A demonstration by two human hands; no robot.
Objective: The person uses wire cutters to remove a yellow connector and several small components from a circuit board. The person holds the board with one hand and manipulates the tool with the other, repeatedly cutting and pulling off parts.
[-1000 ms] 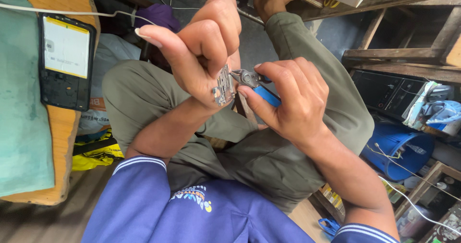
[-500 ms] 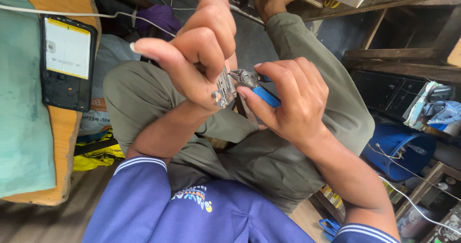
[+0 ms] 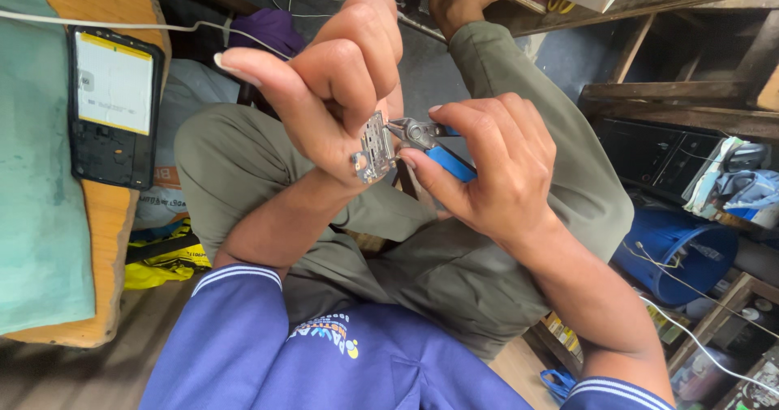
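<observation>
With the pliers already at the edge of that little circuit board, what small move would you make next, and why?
Probably a gentle squeeze of the blue-handled pliers in the right hand. Their tips sit right at the edge of the small circuit board, which the left hand pinches upright. Whether the tips already grip a part is too small to tell, so go slowly.
</observation>
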